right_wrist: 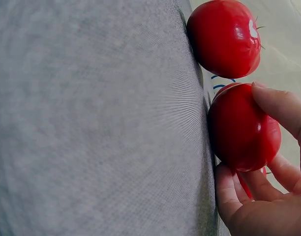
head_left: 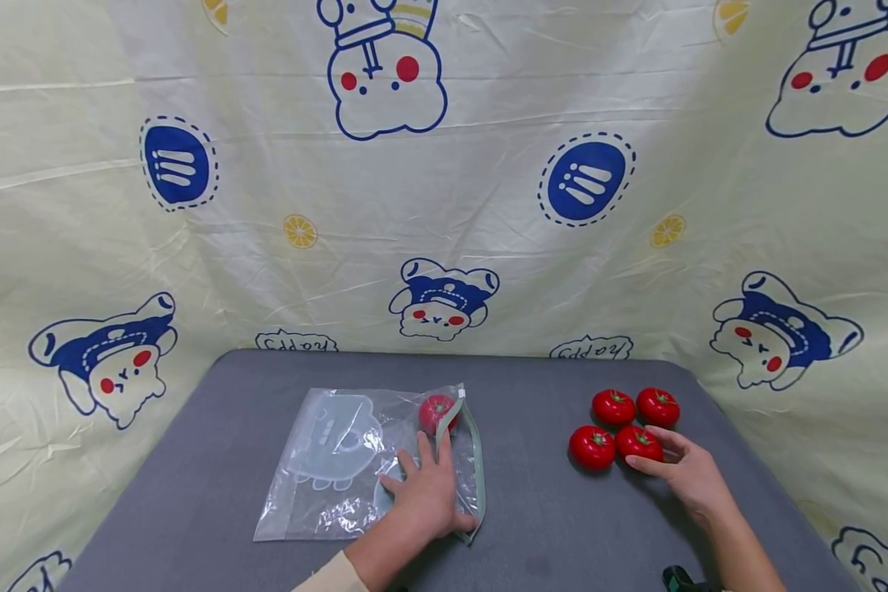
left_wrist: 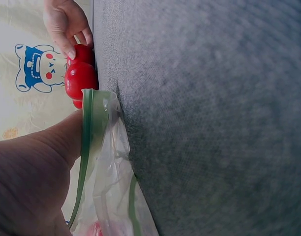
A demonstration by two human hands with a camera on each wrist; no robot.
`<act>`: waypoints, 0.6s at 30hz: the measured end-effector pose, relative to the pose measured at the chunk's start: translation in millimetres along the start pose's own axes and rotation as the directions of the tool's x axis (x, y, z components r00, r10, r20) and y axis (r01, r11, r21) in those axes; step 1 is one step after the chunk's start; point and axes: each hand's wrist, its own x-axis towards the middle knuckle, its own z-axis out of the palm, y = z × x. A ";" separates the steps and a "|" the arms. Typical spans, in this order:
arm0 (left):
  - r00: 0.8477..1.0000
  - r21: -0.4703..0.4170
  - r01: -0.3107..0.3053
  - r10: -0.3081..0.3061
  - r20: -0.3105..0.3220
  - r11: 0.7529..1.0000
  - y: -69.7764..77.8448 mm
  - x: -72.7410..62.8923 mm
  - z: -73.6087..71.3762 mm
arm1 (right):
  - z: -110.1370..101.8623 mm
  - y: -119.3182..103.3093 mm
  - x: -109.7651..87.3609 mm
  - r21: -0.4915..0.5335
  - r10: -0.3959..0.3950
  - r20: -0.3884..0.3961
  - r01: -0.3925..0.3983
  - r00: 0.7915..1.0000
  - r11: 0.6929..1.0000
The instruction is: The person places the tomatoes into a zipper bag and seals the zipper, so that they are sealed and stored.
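A clear zip bag point(head_left: 296, 501) with a green zip edge point(head_left: 478, 469) lies flat, left of the table's middle. One red tomato point(head_left: 435, 409) is inside it, near the bag's far right corner. My left hand point(head_left: 425, 493) rests on the bag by its mouth, fingers spread and straight, thumb near the zip. On the right, my right hand point(head_left: 684, 469) holds a tomato point(head_left: 640, 444) with thumb on one side and fingers on the other. In the right wrist view that tomato point(right_wrist: 244, 128) is low by the cloth, fingertips partly beneath it.
Three more tomatoes cluster around the held one: a near left tomato point(head_left: 592, 449), a far left tomato point(head_left: 612, 407) and a far right tomato point(head_left: 659, 408). The grey table point(head_left: 529, 510) ends at a printed curtain point(head_left: 488, 205) behind and at both sides.
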 end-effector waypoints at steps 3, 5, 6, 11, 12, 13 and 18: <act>1.000 -0.004 0.000 0.000 -0.001 1.000 -0.1 0.4 -0.5 | 0.5 -0.8 0.0 -0.003 0.003 -0.006 -0.003 1.000 1.000; 1.000 -0.004 0.000 0.000 -0.004 1.000 -0.4 0.8 -0.3 | 0.8 -1.7 -0.6 -0.004 0.004 -0.010 -0.004 1.000 1.000; 1.000 -0.004 -0.002 0.002 -0.006 1.000 -0.5 1.0 -0.1 | 0.9 -2.2 -1.0 -0.003 0.004 -0.011 -0.004 1.000 1.000; 1.000 0.007 -0.007 0.007 -0.009 1.000 -1.1 1.1 1.2 | 0.9 -4.2 -2.6 -0.001 0.009 -0.013 -0.009 1.000 1.000; 1.000 0.008 -0.007 0.007 -0.008 1.000 -1.1 1.0 1.1 | 0.9 -4.2 -2.8 -0.001 0.010 -0.013 -0.010 1.000 1.000; 1.000 0.010 -0.007 0.007 -0.007 1.000 -1.1 1.0 1.2 | 0.9 -4.0 -3.1 -0.001 0.009 -0.013 -0.009 1.000 1.000; 1.000 0.005 -0.009 0.009 -0.005 1.000 -0.9 0.5 0.8 | 1.5 -2.8 -4.2 0.010 0.002 -0.017 -0.002 1.000 1.000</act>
